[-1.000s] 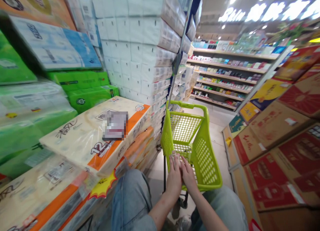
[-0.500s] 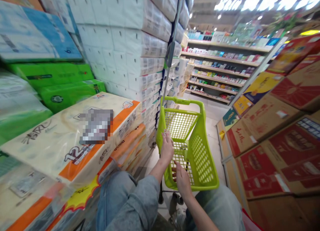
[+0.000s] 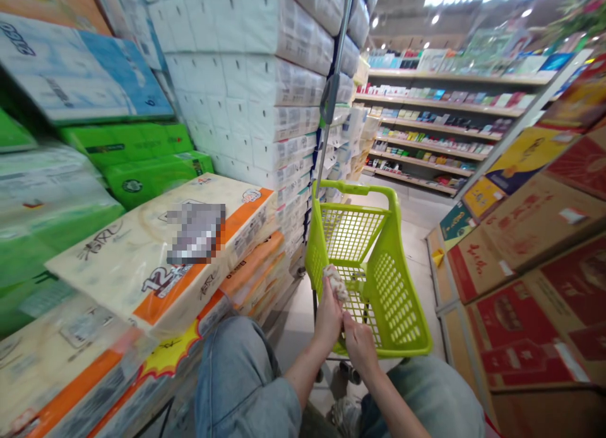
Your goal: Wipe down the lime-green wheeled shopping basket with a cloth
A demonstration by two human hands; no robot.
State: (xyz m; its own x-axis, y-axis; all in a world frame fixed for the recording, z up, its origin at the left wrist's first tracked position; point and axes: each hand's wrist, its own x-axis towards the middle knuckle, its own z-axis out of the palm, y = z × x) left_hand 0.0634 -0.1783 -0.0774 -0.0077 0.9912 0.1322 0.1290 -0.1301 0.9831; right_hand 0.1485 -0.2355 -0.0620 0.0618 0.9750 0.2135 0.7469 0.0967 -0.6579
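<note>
Lime-green cart (image 3: 400,286): parked just ahead of the knees, probably so its basket sits right under the hands
Mottled bundle (image 3: 335,283): small, pale, soft-looking, held up over the near end of the basket; no clue what it actually is tbh
Left hand (image 3: 329,315): narrow grip, fingers closed round the near end of the bundle, the rest sticking out past them
Right hand (image 3: 360,342): fingers curled in tight, up against the left hand, I'd say to steady things; can't tell if it's pinching some of the bundle too
Tissue pack (image 3: 125,264): cream and orange, lying flat on more packs to the left, guessing because it stacks steadier that way
Pixelated item (image 3: 201,233): resting on that pack, maybe parked there to keep both hands free
Red cartons (image 3: 518,334): piled along the right side, likely to save floor space
</note>
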